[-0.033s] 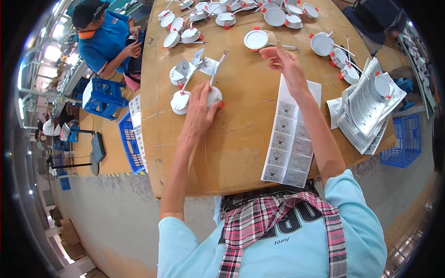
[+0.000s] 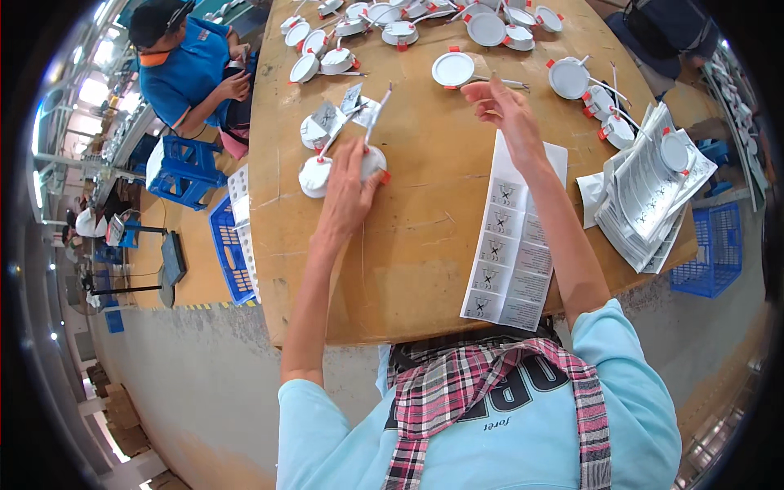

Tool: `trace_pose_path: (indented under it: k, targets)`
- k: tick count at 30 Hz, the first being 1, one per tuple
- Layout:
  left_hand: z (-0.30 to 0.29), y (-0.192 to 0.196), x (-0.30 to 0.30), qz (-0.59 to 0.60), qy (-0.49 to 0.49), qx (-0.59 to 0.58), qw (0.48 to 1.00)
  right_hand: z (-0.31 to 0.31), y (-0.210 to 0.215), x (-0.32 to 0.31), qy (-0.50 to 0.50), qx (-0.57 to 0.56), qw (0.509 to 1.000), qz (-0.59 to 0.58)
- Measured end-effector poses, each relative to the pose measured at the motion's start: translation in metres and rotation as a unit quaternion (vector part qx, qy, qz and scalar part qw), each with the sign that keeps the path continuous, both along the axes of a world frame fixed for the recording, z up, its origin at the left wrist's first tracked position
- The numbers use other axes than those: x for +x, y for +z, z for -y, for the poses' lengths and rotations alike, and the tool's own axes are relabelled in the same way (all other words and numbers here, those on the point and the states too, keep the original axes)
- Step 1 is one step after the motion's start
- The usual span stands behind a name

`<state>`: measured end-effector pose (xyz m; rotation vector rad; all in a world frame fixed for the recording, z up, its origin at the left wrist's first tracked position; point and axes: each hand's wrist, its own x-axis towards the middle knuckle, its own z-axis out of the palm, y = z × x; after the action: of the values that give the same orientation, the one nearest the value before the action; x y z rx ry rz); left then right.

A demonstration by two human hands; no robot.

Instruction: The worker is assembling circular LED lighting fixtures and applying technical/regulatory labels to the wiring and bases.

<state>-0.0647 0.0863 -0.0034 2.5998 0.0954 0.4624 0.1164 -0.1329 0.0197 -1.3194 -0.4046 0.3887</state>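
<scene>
My left hand [image 2: 347, 192] grips a round white downlight [image 2: 373, 163] with a red clip at its edge and its white cable sticking up. The hand partly covers it. Right beside it sits a second downlight [image 2: 314, 177], back side up. Behind these lies a third downlight [image 2: 312, 131] with printed label pieces [image 2: 351, 100] on and near it. My right hand [image 2: 506, 110] is raised over the table with fingers apart and nothing in it, close to a lone downlight [image 2: 453, 69]. Under my right forearm lies a long white label sheet [image 2: 498, 237] with printed drawings.
Many more downlights [image 2: 400, 33] cover the table's far end; a few [image 2: 569, 79] stand at the right. A stack of label sheets [image 2: 641, 204] with one downlight [image 2: 674, 152] on top lies at the right edge. Blue crates [image 2: 709, 249] stand beside the table. A co-worker [image 2: 188, 69] sits at left.
My left hand has slid slightly left with the downlight in it, nudging close to its neighbour. My right hand has barely moved.
</scene>
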Motion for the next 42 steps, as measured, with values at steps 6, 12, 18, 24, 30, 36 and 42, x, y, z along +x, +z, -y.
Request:
trace_pose_path:
  k: [6,12,18,24,30,36,42]
  targets:
    - [0.006,0.007,0.013,0.117,0.128,0.046,0.984,0.025,0.007,0.023,-0.063,-0.004,0.997,0.040]
    - [0.065,0.023,0.029,0.136,-0.002,0.001,0.991,0.039,0.009,0.038,-0.129,-0.013,0.989,0.068]
    - [0.100,0.005,0.163,0.163,-0.004,0.089,0.983,0.041,0.015,0.037,-0.122,-0.002,0.990,0.066]
    - [0.066,-0.009,0.203,0.109,0.039,0.082,0.990,0.036,0.024,0.028,-0.103,0.019,0.992,0.071]
    - [0.046,0.016,0.147,0.002,0.028,-0.357,0.934,0.051,0.024,0.035,-0.126,0.031,0.991,0.042]
    - [0.033,0.017,0.060,-0.084,0.016,-0.361,0.929,0.048,0.035,0.031,-0.129,0.026,0.987,0.087]
    - [0.046,0.007,0.022,0.102,0.120,0.033,0.987,0.056,0.025,0.003,-0.077,-0.037,0.985,0.147]
